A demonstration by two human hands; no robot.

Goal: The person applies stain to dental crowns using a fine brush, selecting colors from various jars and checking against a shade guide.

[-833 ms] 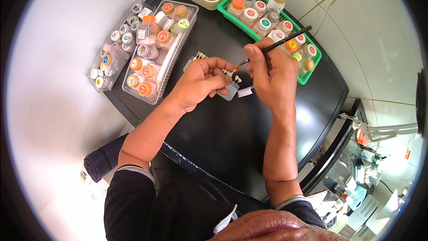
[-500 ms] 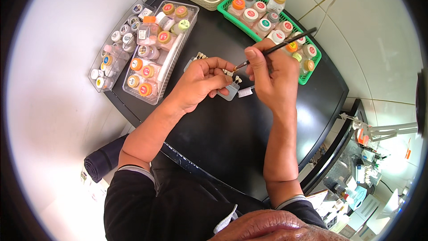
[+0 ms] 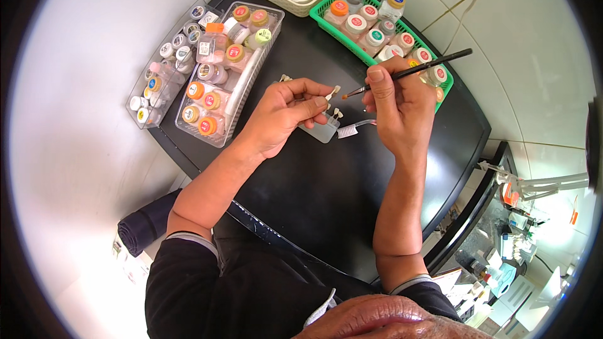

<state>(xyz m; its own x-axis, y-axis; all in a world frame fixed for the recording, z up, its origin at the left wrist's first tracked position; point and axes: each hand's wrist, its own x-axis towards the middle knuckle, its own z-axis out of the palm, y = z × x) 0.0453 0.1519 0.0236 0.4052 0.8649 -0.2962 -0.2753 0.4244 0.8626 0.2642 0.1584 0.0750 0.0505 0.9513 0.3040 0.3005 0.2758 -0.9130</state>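
Observation:
My left hand (image 3: 282,113) is closed, pinching a small tooth-shaped piece (image 3: 336,90) on a thin stem between thumb and forefinger. In my right hand (image 3: 405,103) is a fine paintbrush (image 3: 433,63) with a dark handle, held like a pen. Its brownish tip points at the tooth piece, a small gap apart. Under my left fingers lies a grey block (image 3: 323,130) with a few more tooth pieces (image 3: 337,113) standing at its edge, partly hidden by the hand. Between my hands lies a toothbrush (image 3: 347,131) with white bristles.
On the black table (image 3: 301,194), clear trays of capped jars (image 3: 212,75) stand at the left. A cream basket (image 3: 295,5) is at the back, and a green basket of jars (image 3: 326,17) at the right. Tiled wall borders the right; a cluttered bench (image 3: 483,257) stands lower right.
My right hand has moved right with the paintbrush, drawing its tip away from my left fingertips. The tooth piece now shows more clearly, tilted up from my left fingers.

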